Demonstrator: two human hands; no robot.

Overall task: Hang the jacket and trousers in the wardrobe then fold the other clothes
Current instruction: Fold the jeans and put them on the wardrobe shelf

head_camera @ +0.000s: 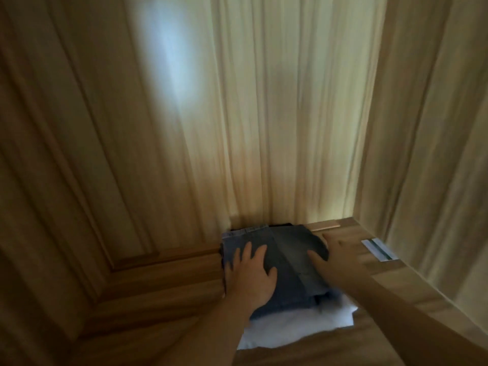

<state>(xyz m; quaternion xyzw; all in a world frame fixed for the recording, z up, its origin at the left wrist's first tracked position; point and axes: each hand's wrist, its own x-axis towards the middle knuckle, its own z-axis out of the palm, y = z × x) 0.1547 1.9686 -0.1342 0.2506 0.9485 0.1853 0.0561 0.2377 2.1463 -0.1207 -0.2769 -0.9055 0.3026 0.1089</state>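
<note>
wooden shelf (pixel 351 262), folded dark denim (pixel 290 262) under both flat hands, fingers (pixel 248 253) spread.

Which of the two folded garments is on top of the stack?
The dark denim piece, pressed by the left hand; the white garment lies beneath it.

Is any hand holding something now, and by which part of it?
Nothing is gripped. The left hand lies flat on top of the folded dark garment; the right hand touches its right edge with straight fingers.
</note>
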